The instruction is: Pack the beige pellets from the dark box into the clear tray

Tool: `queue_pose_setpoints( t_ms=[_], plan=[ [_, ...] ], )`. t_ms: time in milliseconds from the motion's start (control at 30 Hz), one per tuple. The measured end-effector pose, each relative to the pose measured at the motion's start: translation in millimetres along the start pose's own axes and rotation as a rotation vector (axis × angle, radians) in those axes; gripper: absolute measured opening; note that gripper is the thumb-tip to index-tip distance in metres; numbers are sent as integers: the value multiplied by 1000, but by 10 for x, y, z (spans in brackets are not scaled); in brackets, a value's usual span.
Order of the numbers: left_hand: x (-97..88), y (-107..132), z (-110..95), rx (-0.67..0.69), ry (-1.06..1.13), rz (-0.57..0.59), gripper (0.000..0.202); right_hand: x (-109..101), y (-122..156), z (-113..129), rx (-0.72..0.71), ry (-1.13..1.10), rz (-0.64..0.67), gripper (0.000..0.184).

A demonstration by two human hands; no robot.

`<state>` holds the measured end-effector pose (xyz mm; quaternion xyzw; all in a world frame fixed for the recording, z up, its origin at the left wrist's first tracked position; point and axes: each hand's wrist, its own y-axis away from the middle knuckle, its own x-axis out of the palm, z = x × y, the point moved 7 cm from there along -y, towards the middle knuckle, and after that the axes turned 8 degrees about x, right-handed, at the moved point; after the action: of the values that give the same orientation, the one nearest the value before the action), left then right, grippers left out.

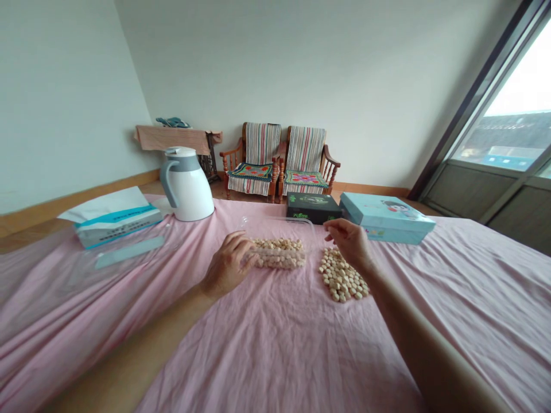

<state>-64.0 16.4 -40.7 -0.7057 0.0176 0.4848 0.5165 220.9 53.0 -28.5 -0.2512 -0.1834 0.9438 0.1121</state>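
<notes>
A clear plastic container, partly filled with small beige pieces, is held at its left end by the left hand; its fingers are curled around the container's wall. The container lies near the middle of the table, which is covered by a pink cloth. Just to its right a loose pile of the same pieces is spread on the cloth. The right hand is held above the far end of the pile, fingertips pressed together; whether a piece is pinched cannot be told. Farther off, a white jug, a black box and a light blue box are seen.
</notes>
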Motion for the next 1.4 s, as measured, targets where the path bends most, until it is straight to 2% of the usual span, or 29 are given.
queue_pose_setpoints(
  t_ms=[33,167,200,267,400,500,633,667,800,867,967,1067,1133,1267,1400],
  plan=[
    [0,0,0,-1,3,2,11,22,16,-45,-5,108,33,21],
    [-1,1,0,-5,7,-1,10,286,213,-123,-114,524,393,12],
    [-1,2,0,-4,8,-3,10,335,275,-113,-134,604,450,12],
    [1,4,0,1,7,-5,11,395,364,-75,-146,745,489,12],
    [7,13,10,6,3,-1,12,435,397,-65,-146,884,459,13],
    [5,13,10,7,1,-2,12,350,290,-148,-125,777,349,11],
    [-8,4,-9,13,-2,-12,11,74,116,-138,-99,431,25,14],
    [-9,3,-12,13,-2,-11,11,44,98,-107,-96,314,3,12],
    [-10,4,-6,14,-6,-9,12,77,76,32,-53,-163,116,24],
    [-7,5,-1,15,-8,-10,12,38,58,-17,-4,-216,75,24],
    [0,7,-2,18,-4,-9,11,-11,34,-236,41,34,8,19],
    [4,14,1,9,-3,-6,11,109,68,-399,-22,417,140,16],
    [5,17,5,5,-4,-4,12,197,125,-436,-45,582,235,16],
    [-5,10,2,7,-1,-6,12,308,218,-364,-48,742,344,16],
    [-14,-2,-10,2,12,-3,12,376,254,-308,-50,824,384,16]
  ],
)
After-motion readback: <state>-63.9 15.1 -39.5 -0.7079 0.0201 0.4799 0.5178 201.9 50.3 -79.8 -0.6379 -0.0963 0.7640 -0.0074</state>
